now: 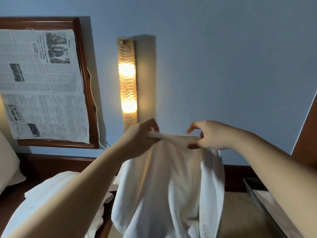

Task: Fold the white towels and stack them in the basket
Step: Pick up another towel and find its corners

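A white towel (pixel 164 186) hangs in the air in front of me, held up by its top edge. My left hand (pixel 140 136) pinches the top edge at the left. My right hand (pixel 209 134) grips the same edge at the right between thumb and curled fingers, with its index finger lifted. More white towels (pixel 51 194) lie in a loose heap at the lower left, partly behind my left forearm. The dark mesh basket (pixel 257 201) sits at the lower right, with something white (pixel 267 198) inside it, mostly hidden by my right arm.
A lit wall lamp (pixel 127 83) glows on the blue wall straight ahead. A wooden frame (pixel 85 83) covered with newspaper (pixel 39 83) hangs at the left. A wooden surface (pixel 240 217) lies below the towel, with a dark wooden ledge (pixel 51 164) behind it. A white pillow (pixel 6 169) is at far left.
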